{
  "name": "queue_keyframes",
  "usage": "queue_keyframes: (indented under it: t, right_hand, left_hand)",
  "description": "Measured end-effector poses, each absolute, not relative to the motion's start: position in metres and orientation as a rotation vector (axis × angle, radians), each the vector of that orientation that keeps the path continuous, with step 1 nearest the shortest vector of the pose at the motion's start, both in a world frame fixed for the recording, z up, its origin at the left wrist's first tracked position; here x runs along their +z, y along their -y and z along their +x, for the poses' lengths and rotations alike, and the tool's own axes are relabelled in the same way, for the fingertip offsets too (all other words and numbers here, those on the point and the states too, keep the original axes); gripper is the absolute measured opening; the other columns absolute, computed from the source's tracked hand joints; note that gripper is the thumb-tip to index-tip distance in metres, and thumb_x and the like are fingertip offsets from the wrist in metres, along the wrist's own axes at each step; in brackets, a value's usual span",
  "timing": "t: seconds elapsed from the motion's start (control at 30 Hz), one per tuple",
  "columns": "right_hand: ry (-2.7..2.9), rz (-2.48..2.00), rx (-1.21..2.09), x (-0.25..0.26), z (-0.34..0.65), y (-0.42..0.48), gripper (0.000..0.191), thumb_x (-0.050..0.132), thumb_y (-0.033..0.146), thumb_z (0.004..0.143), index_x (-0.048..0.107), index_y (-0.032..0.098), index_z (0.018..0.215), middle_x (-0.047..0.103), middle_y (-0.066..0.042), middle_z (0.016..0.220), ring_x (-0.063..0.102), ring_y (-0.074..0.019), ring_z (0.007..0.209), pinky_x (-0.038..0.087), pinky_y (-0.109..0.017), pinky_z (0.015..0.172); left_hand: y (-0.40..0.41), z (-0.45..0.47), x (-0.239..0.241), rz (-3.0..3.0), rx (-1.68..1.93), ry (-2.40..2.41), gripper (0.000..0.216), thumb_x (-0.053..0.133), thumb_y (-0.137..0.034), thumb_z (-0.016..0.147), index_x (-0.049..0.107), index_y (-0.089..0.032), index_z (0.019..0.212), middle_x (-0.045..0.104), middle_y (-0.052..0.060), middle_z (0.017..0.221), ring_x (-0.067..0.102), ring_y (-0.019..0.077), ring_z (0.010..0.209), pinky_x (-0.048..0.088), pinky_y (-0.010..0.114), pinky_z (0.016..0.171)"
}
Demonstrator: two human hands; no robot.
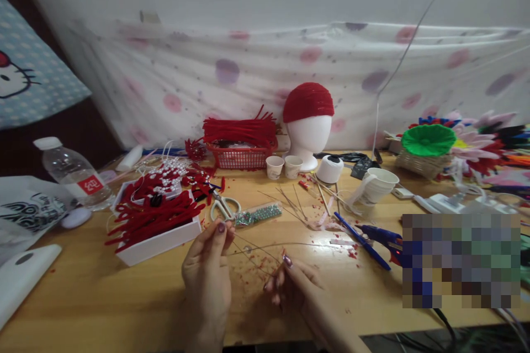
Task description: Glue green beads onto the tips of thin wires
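From here I see left fingers (216, 240) and right fingers (298, 271) pinching thin wire (260, 249) over open desk (144, 298) near its front edge, three cups (274, 169) (two paired) beyond

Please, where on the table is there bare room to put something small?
The widest bare patch is at the table's near left, in front of the white box and left of the left hand. A smaller, nearly bare one lies right of the right hand, below the blue pen. Beyond the hands it is crowded: scissors, bead packet, basket.
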State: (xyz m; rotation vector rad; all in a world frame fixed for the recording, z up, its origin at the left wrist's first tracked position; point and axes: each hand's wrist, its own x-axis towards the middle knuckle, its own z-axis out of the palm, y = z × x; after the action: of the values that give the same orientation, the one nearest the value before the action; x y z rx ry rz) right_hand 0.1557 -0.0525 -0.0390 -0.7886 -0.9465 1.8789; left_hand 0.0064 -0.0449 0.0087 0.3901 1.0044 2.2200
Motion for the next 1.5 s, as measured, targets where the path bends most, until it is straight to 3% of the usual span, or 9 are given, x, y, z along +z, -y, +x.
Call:
queue_keyframes:
  t: [0.13,0.37,0.6,0.9,1.23,1.5]
  right_hand:
    - [1.044,-0.796,1.831,-0.039,0.160,0.053,0.038,0.068,0.050,0.078,0.063,0.014,0.066,0.067,-0.005,0.069,0.057,-0.0096,0.056,0.041,-0.021,0.055]
    - [1.212,-0.847,1.688,-0.037,0.162,0.054,0.038,0.073,0.051,0.072,0.065,0.015,0.062,0.072,-0.007,0.069,0.057,-0.0098,0.051,0.043,-0.023,0.054]
    - [1.285,-0.887,1.630,-0.035,0.164,0.056,0.027,0.075,0.044,0.073,0.072,0.018,0.064,0.066,-0.002,0.059,0.059,-0.0117,0.058,0.043,-0.022,0.056]
    - [1.256,-0.905,1.586,-0.043,0.160,0.053,0.034,0.077,0.050,0.066,0.070,0.017,0.058,0.063,-0.002,0.053,0.055,-0.0108,0.051,0.040,-0.021,0.049]
    - [1.152,-0.963,1.625,-0.045,0.158,0.053,0.036,0.083,0.046,0.059,0.062,0.016,0.059,0.061,0.001,0.049,0.053,-0.0091,0.045,0.040,-0.020,0.046]
    - [1.132,-0.935,1.680,-0.045,0.160,0.054,0.034,0.084,0.039,0.062,0.058,0.016,0.063,0.067,-0.001,0.059,0.059,-0.0099,0.052,0.043,-0.019,0.050]
  left_hand:
    - [0.043,0.002,0.008,0.332,2.160,-0.946,0.024,0.086,-0.023,0.052,0.074,-0.018,0.073,0.075,0.001,0.071,0.070,0.0117,0.066,0.057,0.020,0.064]
    - [0.040,-0.007,0.009,0.201,2.058,-0.894,0.025,0.087,-0.016,0.046,0.074,-0.018,0.067,0.074,0.000,0.067,0.069,0.0111,0.061,0.057,0.017,0.058]
    - [0.035,-0.012,-0.002,0.275,1.985,-0.865,0.031,0.090,-0.022,0.044,0.075,-0.017,0.071,0.075,0.002,0.070,0.070,0.0118,0.062,0.058,0.016,0.061]
    - [0.035,-0.010,0.002,0.197,1.955,-0.841,0.041,0.094,-0.025,0.031,0.075,-0.017,0.067,0.074,0.001,0.065,0.069,0.0107,0.057,0.058,0.015,0.058]
    - [0.039,-0.004,0.010,0.122,1.919,-0.755,0.044,0.094,-0.022,0.028,0.075,-0.016,0.067,0.072,0.000,0.063,0.066,0.0096,0.055,0.058,0.015,0.055]
    - [0.043,-0.008,0.018,-0.013,1.841,-0.701,0.050,0.094,-0.015,0.019,0.074,-0.016,0.065,0.071,-0.001,0.061,0.066,0.0103,0.053,0.058,0.015,0.053]
